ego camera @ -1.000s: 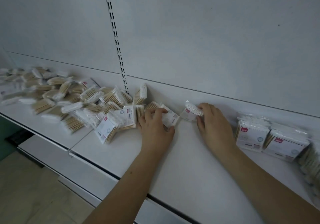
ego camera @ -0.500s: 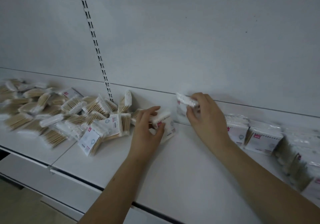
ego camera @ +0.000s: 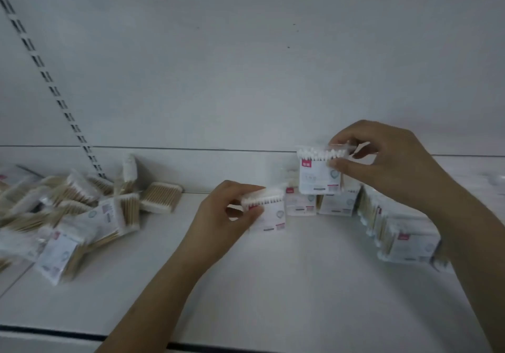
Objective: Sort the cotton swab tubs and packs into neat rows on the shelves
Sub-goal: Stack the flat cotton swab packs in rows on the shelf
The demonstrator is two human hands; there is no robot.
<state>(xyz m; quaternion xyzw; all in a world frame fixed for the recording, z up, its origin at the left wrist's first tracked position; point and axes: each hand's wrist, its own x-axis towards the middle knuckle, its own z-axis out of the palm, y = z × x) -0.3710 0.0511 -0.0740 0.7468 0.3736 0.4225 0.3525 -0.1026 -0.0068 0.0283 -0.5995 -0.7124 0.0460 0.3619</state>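
Holding one flat white plastic pack of wooden-stemmed cotton swabs apiece, both hands work over the white metal shelf (ego camera: 273,284), and the single head view shows all of it.

The right hand (ego camera: 388,161) pinches its raised pack (ego camera: 318,173) by the top edge, thumb below and fingers above the row of white swab tips, with the red-tagged label facing the camera. It hangs just above the back-row packs (ego camera: 319,205), two of them standing upright against the shelf's rear wall; I judge it is held upright and label-forward so it can drop in with the same facing.

The left hand (ego camera: 221,216) grips a second, lower pack (ego camera: 269,210) the same way, at its tip end, just left of those standing packs and low over the shelf; whether its bottom edge touches the board I cannot tell. Probably it is lined up as the next in the row.

Right of the standing packs, a file of upright packs (ego camera: 396,232) runs toward the shelf's front edge; blur keeps me from counting them. Well left of the standing packs lies the unsorted heap of loose swab packs (ego camera: 76,210), overlapping at every angle, too smeared to count, certainly more than a dozen. No tubs show.
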